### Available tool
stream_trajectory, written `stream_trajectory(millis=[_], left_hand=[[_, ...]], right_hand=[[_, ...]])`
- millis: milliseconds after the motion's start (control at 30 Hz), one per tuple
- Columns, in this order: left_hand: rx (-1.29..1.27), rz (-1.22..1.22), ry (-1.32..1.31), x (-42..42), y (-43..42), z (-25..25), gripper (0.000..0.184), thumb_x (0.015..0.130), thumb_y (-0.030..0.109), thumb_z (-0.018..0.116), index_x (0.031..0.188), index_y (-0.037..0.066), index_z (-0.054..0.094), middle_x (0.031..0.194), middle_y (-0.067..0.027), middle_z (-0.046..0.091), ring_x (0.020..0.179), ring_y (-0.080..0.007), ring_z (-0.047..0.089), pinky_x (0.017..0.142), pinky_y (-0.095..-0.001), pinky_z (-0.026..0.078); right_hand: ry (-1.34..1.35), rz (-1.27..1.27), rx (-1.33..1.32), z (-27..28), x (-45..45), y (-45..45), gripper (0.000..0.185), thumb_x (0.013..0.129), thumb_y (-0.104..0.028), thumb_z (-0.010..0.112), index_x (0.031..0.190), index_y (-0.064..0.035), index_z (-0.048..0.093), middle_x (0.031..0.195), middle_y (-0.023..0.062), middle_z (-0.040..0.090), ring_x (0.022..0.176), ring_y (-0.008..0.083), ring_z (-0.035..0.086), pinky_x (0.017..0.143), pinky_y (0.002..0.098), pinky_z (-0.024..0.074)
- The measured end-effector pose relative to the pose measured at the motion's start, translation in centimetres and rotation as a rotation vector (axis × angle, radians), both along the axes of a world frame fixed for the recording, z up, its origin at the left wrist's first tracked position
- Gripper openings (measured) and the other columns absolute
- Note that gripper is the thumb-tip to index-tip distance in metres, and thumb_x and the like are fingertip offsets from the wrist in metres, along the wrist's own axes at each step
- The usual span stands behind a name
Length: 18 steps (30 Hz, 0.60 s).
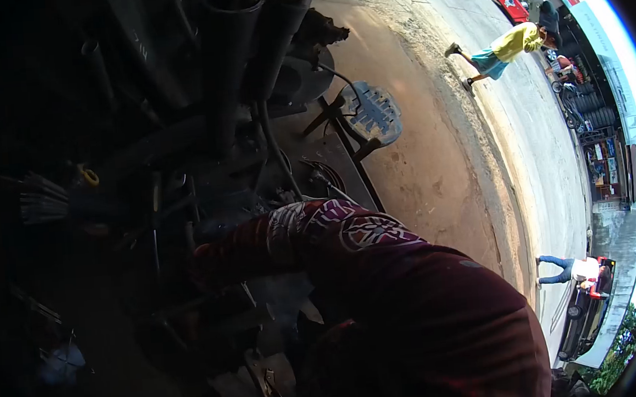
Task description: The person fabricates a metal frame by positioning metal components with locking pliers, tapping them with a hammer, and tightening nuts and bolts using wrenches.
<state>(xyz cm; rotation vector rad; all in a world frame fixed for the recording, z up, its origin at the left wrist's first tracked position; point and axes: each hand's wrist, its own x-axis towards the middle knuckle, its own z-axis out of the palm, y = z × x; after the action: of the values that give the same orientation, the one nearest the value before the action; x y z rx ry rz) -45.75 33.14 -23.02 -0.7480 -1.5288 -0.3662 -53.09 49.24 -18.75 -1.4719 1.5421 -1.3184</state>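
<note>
The view is turned on its side, and its left half lies in deep shadow. A dark red sleeve (380,246) with white and purple patterns reaches leftward into the dark; whose arm it is I cannot tell. Neither my left hand nor my right hand can be made out. Around the sleeve's far end are dim metal bars and rods, with faint haze near them. A bundle of thin rods (43,197) lies at the far left, close to a small yellow ring (89,175). A dark cable (274,150) runs down towards the sleeve.
A worn blue stool (372,113) stands on brown ground beside a dark metal frame (356,166). Large dark pipes (231,64) fill the top. Beyond runs a road (544,160) with a person in yellow (510,43), another in white (582,268), a red car (508,1) and a dark vehicle (581,316).
</note>
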Motion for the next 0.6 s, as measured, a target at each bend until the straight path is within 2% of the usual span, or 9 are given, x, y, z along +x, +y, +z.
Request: stream_trajectory(millis=[100,200,367,467,600], left_hand=[[-0.073,0.044,-0.037,2.9,-3.9,2.1,0.054,0.096,0.045,0.042,0.125,0.002,0.059,0.124,-0.0191,0.059,0.112,-0.0368,0.059,0.1,-0.0501,0.047],[-0.148,0.079,-0.199,3.8,-3.9,3.4,0.054,0.093,0.044,0.045,0.124,0.002,0.059,0.123,-0.0188,0.059,0.112,-0.0372,0.059,0.1,-0.0501,0.047],[-0.299,0.18,-0.675,6.3,-3.8,6.6,0.053,0.09,0.043,0.05,0.123,0.002,0.06,0.123,-0.0184,0.059,0.113,-0.0379,0.058,0.1,-0.0502,0.047],[-0.272,0.205,-0.864,7.5,-3.5,8.1,0.053,0.088,0.042,0.053,0.122,0.002,0.06,0.123,-0.0181,0.059,0.113,-0.0384,0.058,0.099,-0.0502,0.047],[-0.217,0.203,-0.947,8.3,-3.8,9.0,0.052,0.085,0.04,0.057,0.121,0.002,0.061,0.123,-0.0177,0.059,0.114,-0.039,0.057,0.099,-0.0502,0.047]], right_hand=[[-0.007,0.029,-0.006,0.6,0.2,-0.4,0.034,0.083,-0.025,0.081,0.11,-0.0092,0.071,0.1,0.0082,0.072,0.092,0.0211,0.069,0.077,0.0337,0.0561],[-0.032,0.029,0.014,0.8,-0.1,0.5,0.034,0.083,-0.025,0.081,0.111,-0.0092,0.071,0.1,0.008,0.072,0.092,0.0208,0.068,0.078,0.0336,0.0561],[-0.121,0.133,0.001,0.7,0.7,0.0,0.034,0.083,-0.024,0.081,0.111,-0.0093,0.071,0.1,0.0077,0.072,0.092,0.0202,0.068,0.078,0.0335,0.0561],[-0.191,0.223,0.017,0.9,0.8,0.0,0.034,0.083,-0.024,0.081,0.112,-0.0093,0.071,0.101,0.0074,0.072,0.093,0.0199,0.068,0.078,0.0334,0.0561],[-0.226,0.28,0.035,1.1,1.2,-0.6,0.034,0.083,-0.024,0.081,0.112,-0.0094,0.07,0.101,0.0072,0.072,0.093,0.0195,0.068,0.078,0.0333,0.056]])
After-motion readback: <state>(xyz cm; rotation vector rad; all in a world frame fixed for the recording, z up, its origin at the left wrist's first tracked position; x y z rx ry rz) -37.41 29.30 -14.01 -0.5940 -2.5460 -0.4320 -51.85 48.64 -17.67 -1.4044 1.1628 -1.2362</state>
